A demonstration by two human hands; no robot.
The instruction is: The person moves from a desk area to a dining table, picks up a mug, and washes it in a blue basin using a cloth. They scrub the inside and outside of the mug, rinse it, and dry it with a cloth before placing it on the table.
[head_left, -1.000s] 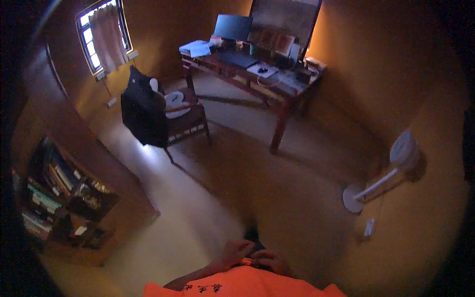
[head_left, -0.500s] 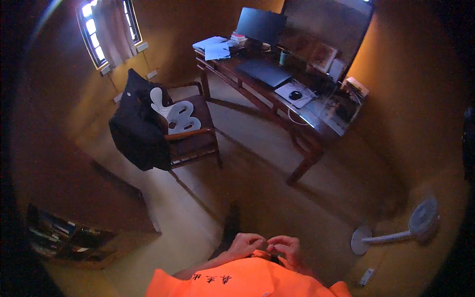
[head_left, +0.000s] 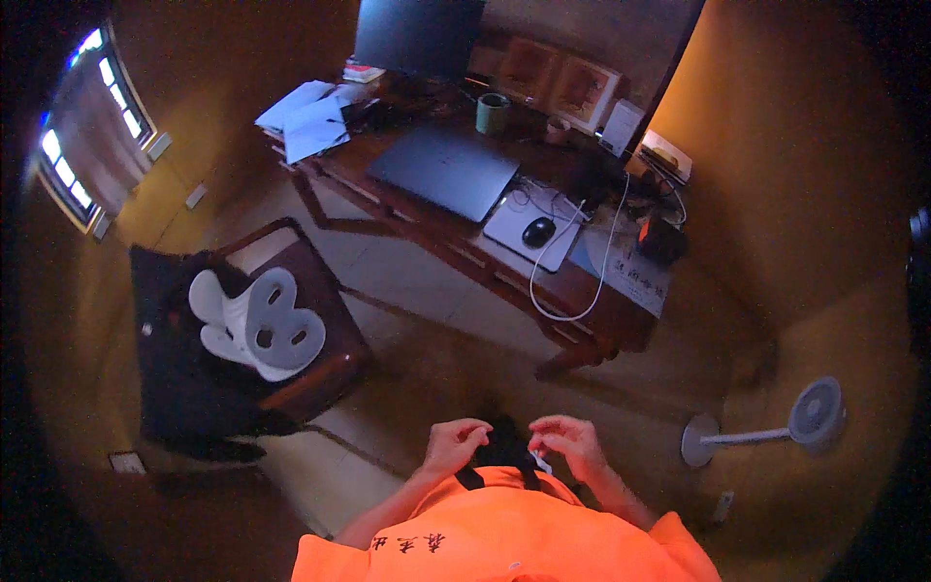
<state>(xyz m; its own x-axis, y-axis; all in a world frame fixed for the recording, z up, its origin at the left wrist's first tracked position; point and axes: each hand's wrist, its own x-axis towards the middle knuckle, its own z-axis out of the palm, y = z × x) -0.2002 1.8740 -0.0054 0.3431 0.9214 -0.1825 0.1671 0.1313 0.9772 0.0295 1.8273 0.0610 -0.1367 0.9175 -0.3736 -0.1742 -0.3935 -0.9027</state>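
Observation:
My left hand [head_left: 456, 444] is in front of my orange shirt [head_left: 504, 529], its fingers bent and the thumb close against them. Facing it across a small gap, my right hand [head_left: 570, 443] has its fingers curled inward too. Whatever either might pinch is too small to make out. A small white thing [head_left: 541, 463] shows just below the right fingertips; whether it is held cannot be seen. Dark straps [head_left: 470, 477] hang at the shirt between my hands, with something black beyond them.
Ahead stands a wooden desk [head_left: 436, 242] with a closed laptop [head_left: 446, 173], a black mouse [head_left: 538, 231], a white cable [head_left: 598, 291], a green mug [head_left: 493, 113] and papers [head_left: 315, 131]. At left is a chair [head_left: 330, 315] with a white seat support [head_left: 276, 325]. A white fan [head_left: 816, 411] is at right.
My view has moved nearer the desk and chair. My hands, almost touching before, have drawn apart, and a small white thing now shows by the right one.

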